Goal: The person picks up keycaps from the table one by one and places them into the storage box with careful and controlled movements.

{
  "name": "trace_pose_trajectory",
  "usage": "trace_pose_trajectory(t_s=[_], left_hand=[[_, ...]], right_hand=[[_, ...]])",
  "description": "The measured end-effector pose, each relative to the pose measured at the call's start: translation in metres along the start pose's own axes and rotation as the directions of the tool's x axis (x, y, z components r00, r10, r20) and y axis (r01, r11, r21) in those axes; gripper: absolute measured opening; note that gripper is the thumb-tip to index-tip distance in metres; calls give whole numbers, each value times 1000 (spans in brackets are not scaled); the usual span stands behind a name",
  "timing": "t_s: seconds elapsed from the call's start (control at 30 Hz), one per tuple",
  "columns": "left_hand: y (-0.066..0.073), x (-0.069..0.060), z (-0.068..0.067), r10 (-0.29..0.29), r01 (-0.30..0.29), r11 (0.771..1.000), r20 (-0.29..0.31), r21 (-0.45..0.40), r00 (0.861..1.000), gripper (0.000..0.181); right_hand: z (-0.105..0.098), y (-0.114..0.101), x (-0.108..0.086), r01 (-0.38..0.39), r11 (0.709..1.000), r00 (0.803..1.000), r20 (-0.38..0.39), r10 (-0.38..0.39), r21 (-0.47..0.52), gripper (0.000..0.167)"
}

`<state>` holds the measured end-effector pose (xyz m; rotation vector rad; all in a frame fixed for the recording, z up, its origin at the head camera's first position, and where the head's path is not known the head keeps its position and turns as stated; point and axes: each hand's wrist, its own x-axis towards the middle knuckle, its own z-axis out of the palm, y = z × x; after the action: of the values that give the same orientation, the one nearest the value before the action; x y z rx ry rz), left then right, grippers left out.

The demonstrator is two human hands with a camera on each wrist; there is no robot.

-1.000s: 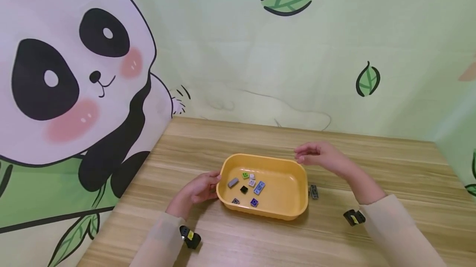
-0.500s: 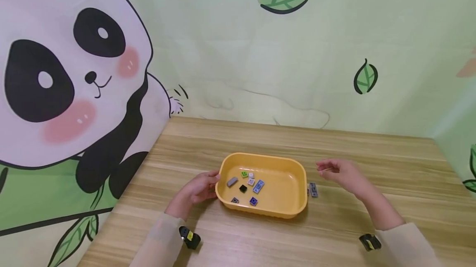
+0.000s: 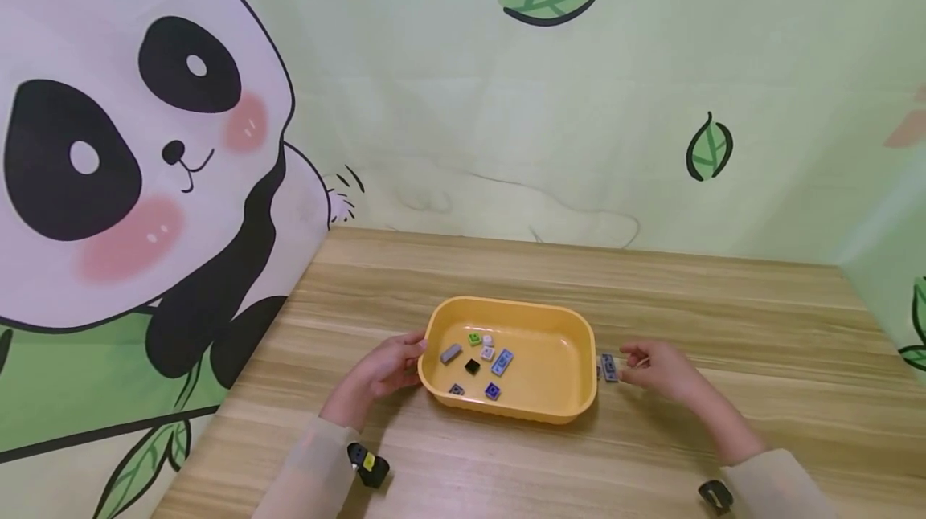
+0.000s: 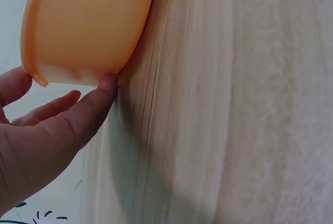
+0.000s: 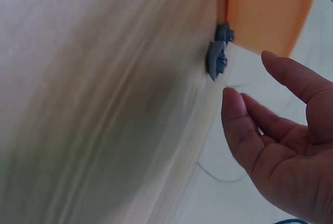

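Note:
A yellow plastic tray (image 3: 557,414) stands on the table with several small toy bricks in its left half. My left hand (image 3: 387,365) rests its fingers against the tray's left end; in the left wrist view one fingertip meets the rim and another touches low on the end wall. Just outside the tray's right end lies a blue-grey studded brick (image 3: 609,368), beside a smaller dark brick (image 3: 598,373) partly hidden by the tray. My right hand (image 3: 661,370) is right of the blue-grey brick, thumb and fingers apart; the right wrist view (image 5: 281,135) shows nothing between them.
In the tray lie a light blue brick (image 3: 502,362), a grey brick (image 3: 451,353), a green brick (image 3: 474,338), a black brick (image 3: 472,366) and a dark blue brick (image 3: 493,391). Behind the wooden table (image 3: 723,294) hangs a panda-printed cloth (image 3: 434,101).
My right hand has moved from above the tray's far right corner, rightward and then down toward the blue-grey brick outside it. The left hand stays at the tray's left end.

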<state>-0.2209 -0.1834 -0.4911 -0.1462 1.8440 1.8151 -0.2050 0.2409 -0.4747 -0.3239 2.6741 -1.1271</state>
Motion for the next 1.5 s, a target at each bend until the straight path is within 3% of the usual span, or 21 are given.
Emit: trace_pose_trajectory(t_s=[0.23,0.4,0.6,0.8,1.07,1.3,1.5], left_hand=[[-2,1,-1,0,0,1000,-6,-16,1000,59],[-4,1,-1,5,-5,1000,-4,-15,1000,59],[-3,0,0,10,-10,1000,-3,-30,1000,59],[-4,1,-1,10,-11,999,-3,-30,1000,58],[-1,1,-1,10,-10,1000,11,-14,1000,59],[-1,0,-1,17,-17,1000,29,-19,999,59],[-2,0,-1,26,-25,999,36,-22,999,59]], right_hand=[[15,-1,2,-60,998,998,-5,59,-33,56],[23,-2,5,-62,996,998,-7,62,-59,44],[23,-7,9,-113,983,993,-31,110,-145,54],[22,-10,12,-129,973,992,-24,127,-193,53],[26,-9,17,-127,973,991,-68,116,-192,16],[23,-7,23,-157,951,987,-85,139,-267,26],[19,-5,24,-146,956,988,-90,127,-254,27]])
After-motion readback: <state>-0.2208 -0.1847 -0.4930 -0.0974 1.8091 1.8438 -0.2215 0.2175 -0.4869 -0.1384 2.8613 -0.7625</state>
